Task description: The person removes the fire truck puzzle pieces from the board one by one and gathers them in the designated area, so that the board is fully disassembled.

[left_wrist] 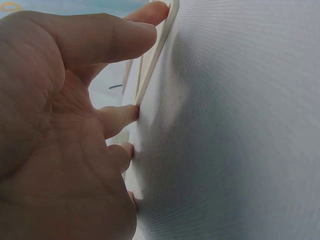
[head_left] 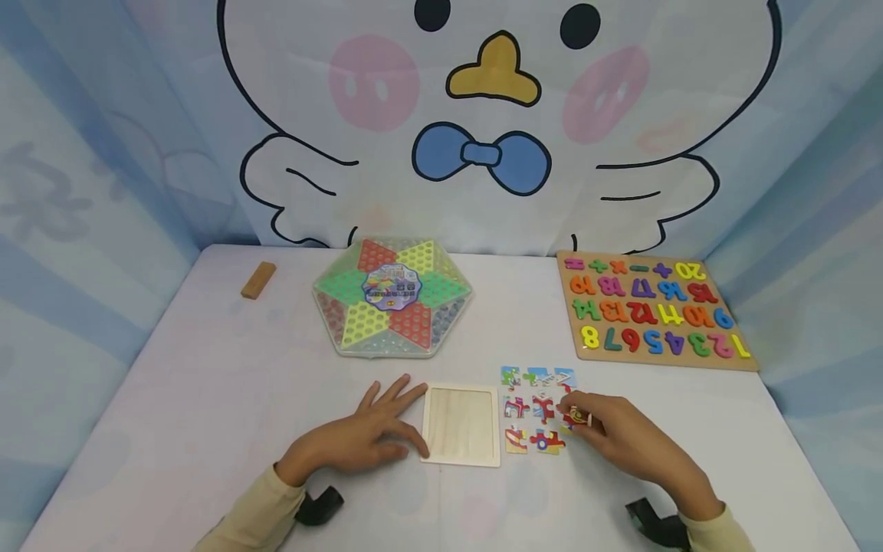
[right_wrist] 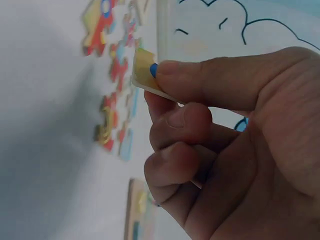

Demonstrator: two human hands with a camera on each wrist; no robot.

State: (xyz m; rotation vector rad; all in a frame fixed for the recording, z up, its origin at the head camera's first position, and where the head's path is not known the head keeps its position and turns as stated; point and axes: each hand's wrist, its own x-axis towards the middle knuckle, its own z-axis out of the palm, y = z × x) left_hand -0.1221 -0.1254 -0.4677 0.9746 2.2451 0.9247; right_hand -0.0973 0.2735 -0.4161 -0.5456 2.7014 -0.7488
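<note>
My left hand [head_left: 366, 437] lies spread at the left of a square wooden puzzle tray [head_left: 460, 425]. Its index finger and thumb touch the tray's left edge, and the left wrist view shows fingertips against the thin rim [left_wrist: 159, 52]. Over the right side of the loose jigsaw pieces [head_left: 543, 406], my right hand [head_left: 621, 437] pinches one piece. In the right wrist view that puzzle piece [right_wrist: 144, 70], yellowish with a blue spot, sits between thumb and index finger, its other fingers curled. The remaining pieces lie in rough rows just right of the tray, some partly behind the right hand.
A hexagonal Chinese checkers set [head_left: 393, 299] lies behind the tray. At the back right is a board of colourful numbers [head_left: 651, 310]. A small wooden block [head_left: 258, 280] lies at the back left. A cartoon curtain [head_left: 483, 215] hangs behind the table.
</note>
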